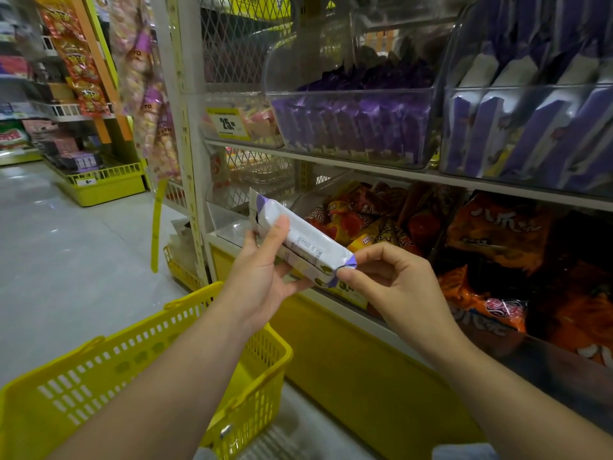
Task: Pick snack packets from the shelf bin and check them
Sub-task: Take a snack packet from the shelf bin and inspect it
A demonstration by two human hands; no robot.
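Note:
I hold a white and purple snack packet [303, 242] in front of the shelf, its printed back turned up. My left hand [262, 277] grips its middle, thumb on top and fingers underneath. My right hand [391, 280] pinches the packet's purple sealed end between thumb and forefinger. A clear bin [358, 151] on the upper shelf is full of purple packets. Beside it, another clear bin [497, 174] holds larger purple and white packets.
A yellow shopping basket [139, 370] hangs over my left forearm. The lower shelf holds orange and red snack bags [494, 234]. A yellow price tag [227, 122] marks the upper shelf. More shelves and a yellow floor bin [106, 182] stand down the aisle at left.

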